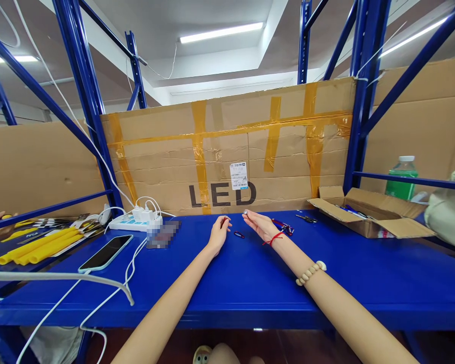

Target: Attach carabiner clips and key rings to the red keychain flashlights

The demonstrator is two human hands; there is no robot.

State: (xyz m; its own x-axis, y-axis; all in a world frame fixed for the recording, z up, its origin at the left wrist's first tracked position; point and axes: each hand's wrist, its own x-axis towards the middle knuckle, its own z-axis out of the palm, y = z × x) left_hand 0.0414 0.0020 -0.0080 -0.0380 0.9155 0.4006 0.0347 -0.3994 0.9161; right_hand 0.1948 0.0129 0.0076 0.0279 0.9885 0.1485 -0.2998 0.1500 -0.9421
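Right hand grip pinching small silver piece, left hand loosely curled

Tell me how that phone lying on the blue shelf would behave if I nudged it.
The phone lies flat, screen up, so it would probably slide rather than tip or roll. Its glossy face and the smooth blue shelf suggest it slides easily. It lies near the front edge, beside a white cable, so a push could send it off.

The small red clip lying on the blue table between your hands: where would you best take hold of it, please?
Probably across its two long sides, from straight above. The small red clip lies flat on the blue table, apart from the left hand and right hand, so only its narrow sides offer a pinch. Finer detail is too small to tell.
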